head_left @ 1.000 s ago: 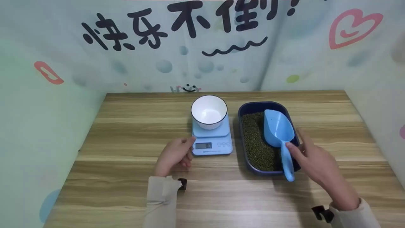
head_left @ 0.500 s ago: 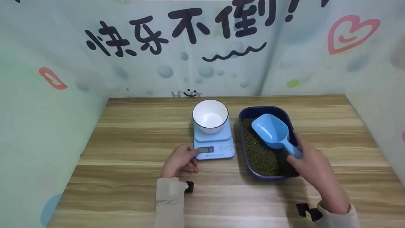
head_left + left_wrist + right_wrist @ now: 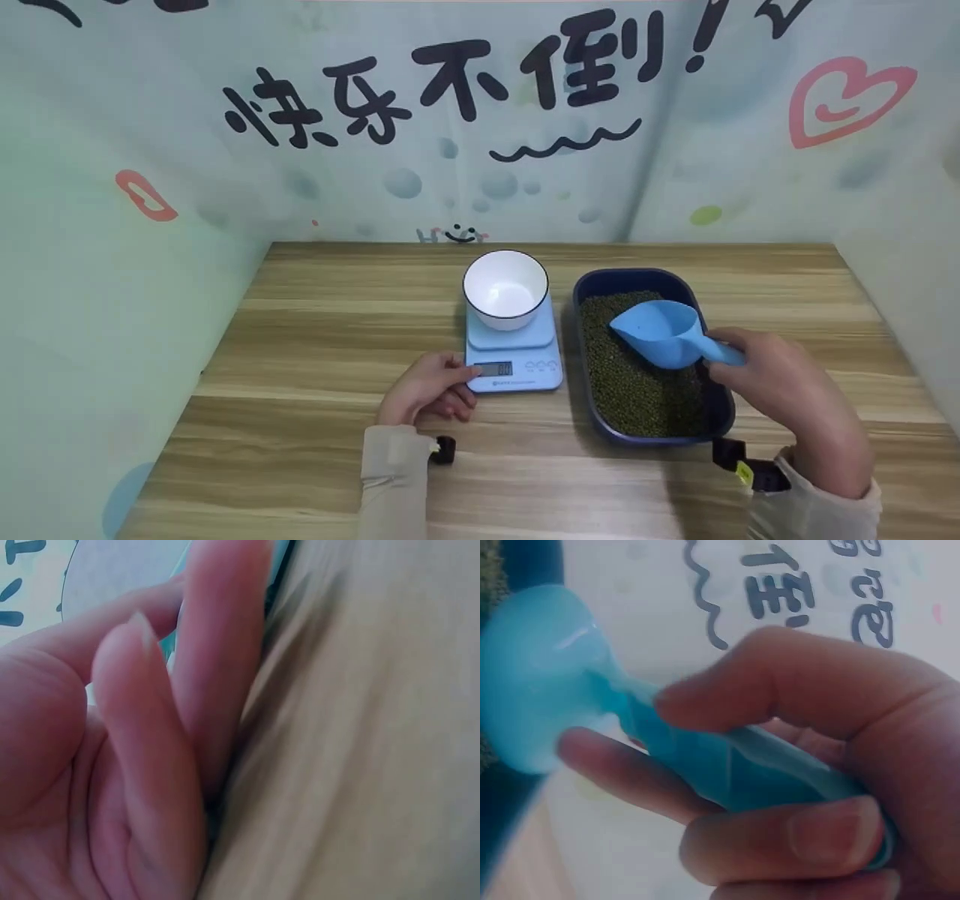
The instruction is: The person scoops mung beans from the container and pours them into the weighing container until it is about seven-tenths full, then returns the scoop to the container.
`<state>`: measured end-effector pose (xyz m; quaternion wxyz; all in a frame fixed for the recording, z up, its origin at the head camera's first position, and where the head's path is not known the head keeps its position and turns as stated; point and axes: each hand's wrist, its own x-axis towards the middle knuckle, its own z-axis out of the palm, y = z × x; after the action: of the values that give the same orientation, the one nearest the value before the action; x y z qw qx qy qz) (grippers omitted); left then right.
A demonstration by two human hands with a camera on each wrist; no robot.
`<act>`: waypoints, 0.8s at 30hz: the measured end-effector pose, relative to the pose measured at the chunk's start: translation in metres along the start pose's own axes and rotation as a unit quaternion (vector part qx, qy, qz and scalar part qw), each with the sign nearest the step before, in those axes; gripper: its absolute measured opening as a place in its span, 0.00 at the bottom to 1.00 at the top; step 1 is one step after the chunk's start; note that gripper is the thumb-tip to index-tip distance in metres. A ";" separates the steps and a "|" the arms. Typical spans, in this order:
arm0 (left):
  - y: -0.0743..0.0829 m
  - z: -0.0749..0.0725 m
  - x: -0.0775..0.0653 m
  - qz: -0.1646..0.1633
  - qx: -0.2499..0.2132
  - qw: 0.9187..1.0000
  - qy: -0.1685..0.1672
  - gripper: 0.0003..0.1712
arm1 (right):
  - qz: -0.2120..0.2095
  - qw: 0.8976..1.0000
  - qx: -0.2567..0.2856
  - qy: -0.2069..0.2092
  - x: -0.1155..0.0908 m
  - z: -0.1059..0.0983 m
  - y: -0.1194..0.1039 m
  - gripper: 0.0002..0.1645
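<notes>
We reckon the light-blue, rounded plastic scoop point(image 3: 660, 339), over the navy rounded-rectangle tub point(image 3: 652, 439) at right, is light, stiff, slick, best held by the handle point(image 3: 721, 350) our right grip point(image 3: 780, 379) is curled around.

Brown-and-tan counter point(image 3: 315, 330), grain running sideways. Flat on it, a light-blue scale point(image 3: 517, 358). Just right of the scale, across a narrow gap, a navy tub point(image 3: 656, 441), longer front to back. Forward of the scale, toward the viewer, pale sheen point(image 3: 562, 487); behind the scale, a straight far edge point(image 3: 375, 243).
</notes>
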<state>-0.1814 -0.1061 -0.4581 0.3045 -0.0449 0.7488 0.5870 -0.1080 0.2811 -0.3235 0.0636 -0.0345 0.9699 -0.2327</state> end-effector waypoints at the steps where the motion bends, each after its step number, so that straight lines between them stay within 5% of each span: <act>1: -0.001 0.000 0.000 0.002 -0.001 1.000 -0.005 0.19 | -0.001 1.000 -0.004 0.003 -0.004 -0.002 0.000 0.27; 14: 0.000 -0.006 0.000 0.003 0.005 1.000 -0.014 0.18 | 0.004 0.999 -0.026 0.026 -0.035 -0.018 0.001 0.23; 24: -0.002 -0.005 0.000 0.006 -0.004 1.000 -0.026 0.19 | 0.041 0.999 -0.001 -0.033 -0.038 -0.018 0.008 0.27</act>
<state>-0.1827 -0.1110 -0.4593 0.3204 -0.0260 0.7387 0.5924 -0.0732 0.2995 -0.3071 0.1053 -0.0021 0.9679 -0.2281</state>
